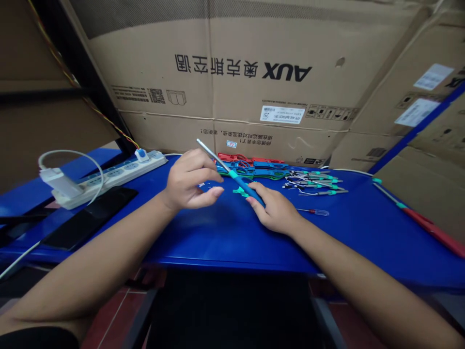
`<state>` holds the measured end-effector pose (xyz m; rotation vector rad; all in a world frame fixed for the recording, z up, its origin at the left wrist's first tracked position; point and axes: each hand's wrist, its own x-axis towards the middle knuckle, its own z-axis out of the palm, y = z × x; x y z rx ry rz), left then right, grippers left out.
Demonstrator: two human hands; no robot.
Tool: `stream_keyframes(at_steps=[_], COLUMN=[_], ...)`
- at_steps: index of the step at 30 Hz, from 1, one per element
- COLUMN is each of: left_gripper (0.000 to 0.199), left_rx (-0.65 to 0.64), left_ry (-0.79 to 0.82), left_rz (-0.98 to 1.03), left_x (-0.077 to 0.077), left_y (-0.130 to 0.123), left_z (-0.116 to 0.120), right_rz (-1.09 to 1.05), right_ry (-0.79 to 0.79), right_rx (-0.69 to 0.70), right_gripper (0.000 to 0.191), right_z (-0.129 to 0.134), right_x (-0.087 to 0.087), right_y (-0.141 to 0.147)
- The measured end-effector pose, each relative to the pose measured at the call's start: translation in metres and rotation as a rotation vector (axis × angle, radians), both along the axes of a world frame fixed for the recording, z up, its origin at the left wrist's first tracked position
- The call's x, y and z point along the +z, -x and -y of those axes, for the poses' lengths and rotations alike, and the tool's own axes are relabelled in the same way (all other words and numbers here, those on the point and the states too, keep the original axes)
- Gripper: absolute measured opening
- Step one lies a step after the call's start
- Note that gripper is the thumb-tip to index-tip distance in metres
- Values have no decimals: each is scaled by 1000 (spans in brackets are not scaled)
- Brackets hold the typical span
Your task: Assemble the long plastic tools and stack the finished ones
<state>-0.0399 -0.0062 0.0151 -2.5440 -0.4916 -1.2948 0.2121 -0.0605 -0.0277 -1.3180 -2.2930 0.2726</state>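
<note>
Blue-handled soldering iron [240, 182] slants above the bench [225, 237], barrel pointing away and leftward, its handle clamped in the right hand's [276, 210] fingers; the left hand [192, 180] (thumb and fingers apart) is beside the barrel, a screwdriver [319, 212] lying near the right wrist.

Dim light, perhaps from above; faint sheen on tabletop [225, 237]; edges stretched, blurry.
</note>
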Motion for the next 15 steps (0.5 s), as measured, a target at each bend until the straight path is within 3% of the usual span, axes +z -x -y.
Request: stream_keyframes(at_steps=[4,7,10,15], left_gripper=[35,42,45,48], left_rx=[-178,-178,-214,-317], left_ry=[49,158,170,148], left_rz=[-116,-298,-374,-381], left_x=[-6,-11,-15,-17], left_y=[-3,-10,-17,-24], left_z=[1,2,3,7], right_rz=[-109,-162,-153,-158], right_ry=[-50,-110,-120,-231], right_rx=[-33,-62,-81,-193], right_gripper=[43,41,35,40], right_z=[-2,1,11,39], right_x=[3,9,12,-1], right_y=[-4,-6,-10,-37])
